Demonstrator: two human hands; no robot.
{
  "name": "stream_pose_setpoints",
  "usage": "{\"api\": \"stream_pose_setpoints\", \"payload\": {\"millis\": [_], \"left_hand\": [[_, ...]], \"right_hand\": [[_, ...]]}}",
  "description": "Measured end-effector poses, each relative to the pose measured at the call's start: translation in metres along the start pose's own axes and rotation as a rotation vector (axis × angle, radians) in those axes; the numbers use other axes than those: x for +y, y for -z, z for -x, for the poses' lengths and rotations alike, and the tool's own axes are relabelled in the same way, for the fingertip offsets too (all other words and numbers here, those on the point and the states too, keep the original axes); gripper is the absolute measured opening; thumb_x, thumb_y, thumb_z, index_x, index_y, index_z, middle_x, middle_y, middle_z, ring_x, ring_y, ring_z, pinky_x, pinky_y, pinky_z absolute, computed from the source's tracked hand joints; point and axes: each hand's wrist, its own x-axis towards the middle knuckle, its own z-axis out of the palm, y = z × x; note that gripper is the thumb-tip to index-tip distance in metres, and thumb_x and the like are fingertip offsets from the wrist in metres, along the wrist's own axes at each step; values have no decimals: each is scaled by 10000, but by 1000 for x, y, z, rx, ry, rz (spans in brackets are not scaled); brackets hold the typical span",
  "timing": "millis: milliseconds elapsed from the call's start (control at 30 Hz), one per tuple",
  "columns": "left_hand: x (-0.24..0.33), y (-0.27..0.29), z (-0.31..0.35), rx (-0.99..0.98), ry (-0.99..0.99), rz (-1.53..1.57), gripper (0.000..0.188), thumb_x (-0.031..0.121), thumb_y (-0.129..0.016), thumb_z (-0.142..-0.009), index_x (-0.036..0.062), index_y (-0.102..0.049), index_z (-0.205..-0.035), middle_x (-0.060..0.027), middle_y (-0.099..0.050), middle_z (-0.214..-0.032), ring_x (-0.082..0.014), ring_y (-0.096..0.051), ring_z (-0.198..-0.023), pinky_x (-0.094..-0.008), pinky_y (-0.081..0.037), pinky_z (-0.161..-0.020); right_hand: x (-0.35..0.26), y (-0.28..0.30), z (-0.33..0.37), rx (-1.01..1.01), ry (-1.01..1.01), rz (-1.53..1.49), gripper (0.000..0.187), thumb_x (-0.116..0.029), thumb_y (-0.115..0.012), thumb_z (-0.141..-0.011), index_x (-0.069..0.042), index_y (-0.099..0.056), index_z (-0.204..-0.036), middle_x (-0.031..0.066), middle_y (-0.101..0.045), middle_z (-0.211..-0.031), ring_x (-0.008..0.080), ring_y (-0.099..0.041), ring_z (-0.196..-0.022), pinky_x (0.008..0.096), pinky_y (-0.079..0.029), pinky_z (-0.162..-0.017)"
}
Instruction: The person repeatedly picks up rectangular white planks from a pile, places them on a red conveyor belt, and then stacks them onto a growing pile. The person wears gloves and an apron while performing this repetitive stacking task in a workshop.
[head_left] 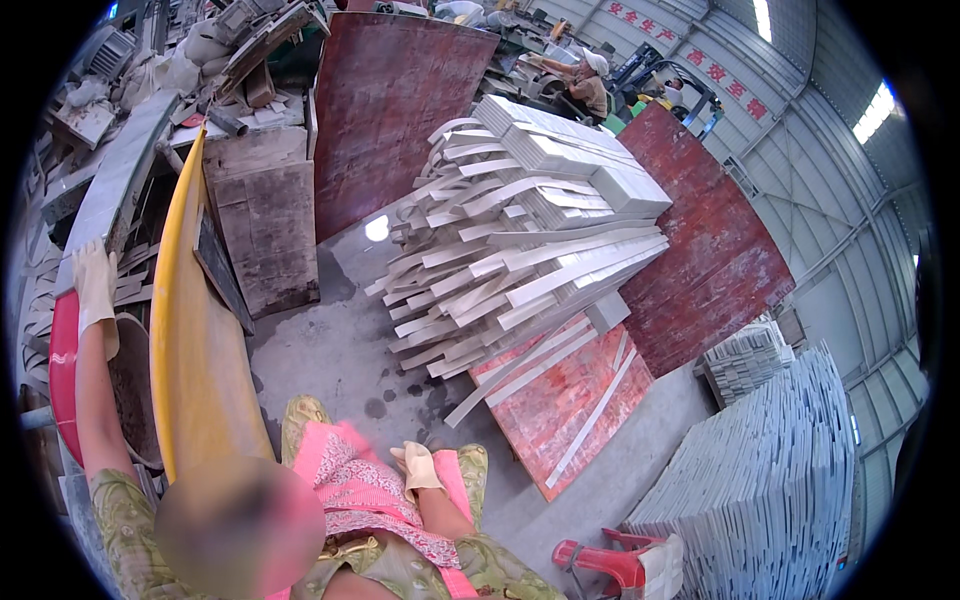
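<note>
Across a workshop crowded with pale strips, seen from the head camera, a person in a pink-patterned apron (pixel 365 480) lays the gloved left hand (pixel 95 278) on the near end of a long grey beam (pixel 118 180) at far left, fingers extended, no loose piece visible beneath. The gloved right hand (pixel 418 468) hangs near, beside the apron; its fingers look slightly bent, and whether they hold anything cannot be told. Right of the left forearm stands a curved yellow panel (pixel 215 370); left of it curves a red guard (pixel 65 375).

At centre far, most strips lie layered in a large pile (pixel 530 260), squared on top but ragged along its left side. Several loose strips (pixel 592 420) lie apart on a red board (pixel 540 415), seemingly left outside the stacking. A dense stack (pixel 760 470) stands at right, a red stool (pixel 610 563) near it, a co-worker (pixel 590 92) far beyond.
</note>
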Motion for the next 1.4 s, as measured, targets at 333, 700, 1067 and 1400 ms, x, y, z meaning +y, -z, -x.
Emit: {"api": "stream_pose_setpoints", "payload": {"millis": [333,700,1067,1400], "left_hand": [[-3,-13,-1,36,-11,21,516,266,-609,-956,-25,-526,-1374,-208,-604,-1320,-359,-552,-1257,-459,-396,-1111],[-1,-8,3,119,-38,-25,428,286,-574,-974,-13,-585,-1280,-189,-653,-1219,-344,-582,-1193,-477,-374,-1118],[15,19,7,27,85,29,419,328,-540,-995,6,-617,-1252,-209,-667,-1166,-382,-622,-1107,-486,-430,-1055],[2,-1,4,91,-20,-2,342,341,-560,-988,11,-645,-1012,-197,-704,-997,-358,-666,-975,-455,-492,-902]], "right_hand": [[-5,-2,1,24,-28,-45,486,-310,-467,-1054,18,-449,-1412,196,-692,-1181,307,-646,-1164,431,-473,-1082],[-7,-2,7,23,-6,-3,492,-321,-467,-1050,8,-456,-1416,190,-687,-1191,300,-646,-1160,431,-461,-1084],[-10,-3,9,23,-28,-27,482,-301,-447,-1051,7,-453,-1422,192,-682,-1209,299,-634,-1181,430,-454,-1094],[-12,-5,12,24,-43,-19,493,-312,-451,-1053,16,-443,-1422,209,-669,-1226,307,-636,-1177,424,-449,-1109]]}}
